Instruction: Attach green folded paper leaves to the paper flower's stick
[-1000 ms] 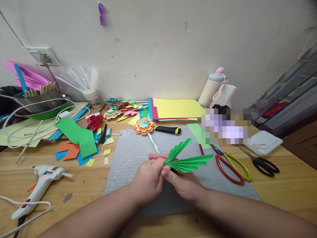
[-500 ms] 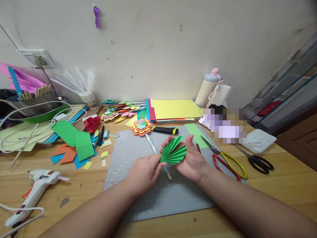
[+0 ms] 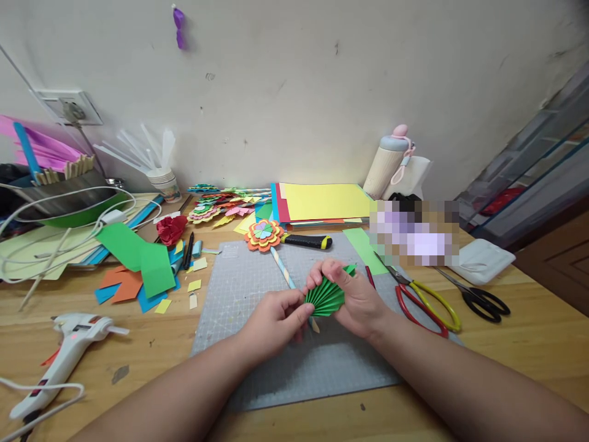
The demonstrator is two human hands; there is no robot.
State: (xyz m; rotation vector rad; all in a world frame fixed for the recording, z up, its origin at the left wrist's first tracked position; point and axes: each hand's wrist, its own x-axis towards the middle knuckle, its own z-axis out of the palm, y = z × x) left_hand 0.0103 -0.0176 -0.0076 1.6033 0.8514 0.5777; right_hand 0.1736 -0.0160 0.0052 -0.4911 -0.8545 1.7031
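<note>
A pleated green paper fan (image 3: 326,297) is held between both hands above the grey cutting mat (image 3: 257,368). My left hand (image 3: 280,316) pinches its narrow gathered end between thumb and fingers. Around the wide end curls my right hand (image 3: 356,301), its thumb and fingers pressing on the pleats. Beneath the hands lies a striped paper stick (image 3: 282,268), partly hidden, topped by a layered paper flower (image 3: 264,235). A black and yellow utility knife (image 3: 307,240) rests beside the flower.
Scissors with red and yellow handles (image 3: 427,307) and black scissors (image 3: 485,304) lie at right. On the left are a white glue gun (image 3: 69,356), green paper pieces (image 3: 156,267) and a red paper flower (image 3: 171,229). Coloured sheets (image 3: 326,202) are stacked behind.
My right hand went from gripping the fan to opening behind it, then closed round its wide end. The fan's two separate wings have come together into one spread.
</note>
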